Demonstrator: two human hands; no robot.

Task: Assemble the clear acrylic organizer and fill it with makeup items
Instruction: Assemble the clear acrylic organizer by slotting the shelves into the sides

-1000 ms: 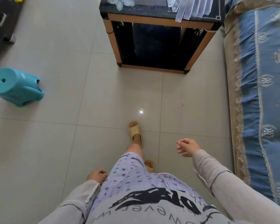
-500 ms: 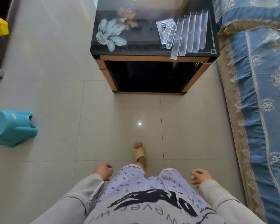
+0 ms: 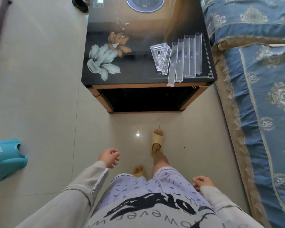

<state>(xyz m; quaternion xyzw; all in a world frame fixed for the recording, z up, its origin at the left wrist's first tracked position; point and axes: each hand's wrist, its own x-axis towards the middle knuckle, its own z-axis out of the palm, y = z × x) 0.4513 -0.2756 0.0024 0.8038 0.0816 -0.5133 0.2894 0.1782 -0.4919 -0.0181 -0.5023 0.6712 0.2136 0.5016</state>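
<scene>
Taking the black glass-topped bench (image 3: 138, 69) as the landmark: well off to its left, at the frame's edge, a teal plastic stool (image 3: 6, 159) lies on its side on the pale tiled floor (image 3: 39, 96), bearing a small white label too blurred to read. Nearer the viewer and left of the bench's front edge, the left hand (image 3: 109, 157) hangs over the floor with its fingers (image 3: 116, 159) loosely curled and holding nothing. On the left part of the bench top is a printed pale flower (image 3: 104, 60) with orange fish above it. Below the bench's front edge, a foot in a beige slipper (image 3: 157, 139) is planted on the tiles, toes toward the bench, with a second slipper (image 3: 139, 171) closer in. The viewer's grey shirt (image 3: 148, 209) carries black print, seen upside down; the letters "wever" are partly readable, the rest is not. On the right part of the bench top lie the clear acrylic organizer parts: two stepped triangular side pieces (image 3: 160, 58) stacked together, and just right of them a row of long clear strips (image 3: 186, 58) lying side by side, long axes running from the bench's front edge toward its back, the leftmost overhanging the front edge. The right hand (image 3: 203, 181) rests beside the patterned shorts, fingers bent inward and empty. Right of the bench runs a blue bedspread (image 3: 262, 79) with repeated gold "NY" emblems.
</scene>
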